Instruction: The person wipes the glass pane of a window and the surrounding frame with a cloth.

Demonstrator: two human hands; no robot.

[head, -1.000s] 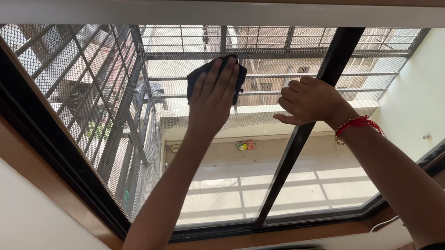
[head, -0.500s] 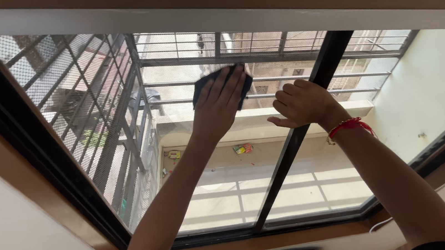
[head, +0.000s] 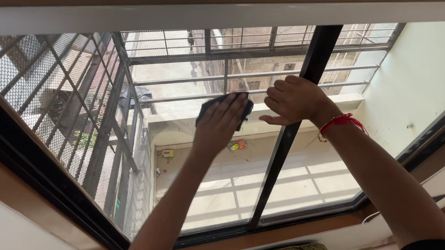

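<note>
Left hand (head: pixel 221 123) flat on dark cloth (head: pixel 223 108), right hand (head: pixel 293 100) gripping black window bar (head: pixel 298 105)

The left hand (head: pixel 221 120) hides most of the dark cloth (head: pixel 243 108); both arms are cut off at the bottom edge.

You face a glass window pane (head: pixel 211 171) set in a black frame (head: pixel 25 158), split by a dark centre bar (head: pixel 277 163). A dark cloth (head: pixel 243 108) lies flat against the glass, pressed there under your left hand (head: pixel 219 122), while your right hand (head: pixel 295 100) rests on the bar.
</note>
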